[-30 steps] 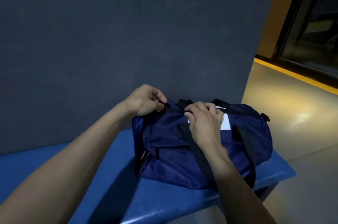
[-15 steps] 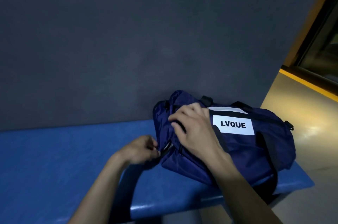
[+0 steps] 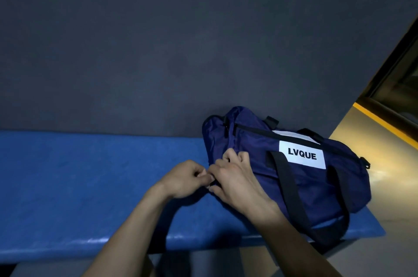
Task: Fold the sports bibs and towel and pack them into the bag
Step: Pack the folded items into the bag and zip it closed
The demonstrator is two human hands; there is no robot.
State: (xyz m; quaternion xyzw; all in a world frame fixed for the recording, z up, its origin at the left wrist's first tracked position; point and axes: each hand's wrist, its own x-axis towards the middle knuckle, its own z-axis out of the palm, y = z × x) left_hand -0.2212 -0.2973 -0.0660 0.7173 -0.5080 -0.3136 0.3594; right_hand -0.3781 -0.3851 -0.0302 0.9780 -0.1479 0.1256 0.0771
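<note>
A navy duffel bag [image 3: 316,181] with black straps and a white "LVQUE" label lies on the right end of the blue bench [image 3: 90,186]. Its top zip runs shut along the ridge. My left hand [image 3: 187,178] pinches something small and dark at the bag's near left end, seemingly a zip pull. My right hand [image 3: 235,177] grips the bag's fabric at that same end, fingers curled into it. No bibs or towel show outside the bag.
A dark grey wall [image 3: 181,50] stands right behind the bench. To the right lies a glossy floor [image 3: 389,163] with a yellow line and a dark window frame. The bench's left stretch holds nothing.
Both hands have come down from the bag's top zip to its left end. My right hand slid lower to meet the left. The view has swung left.
</note>
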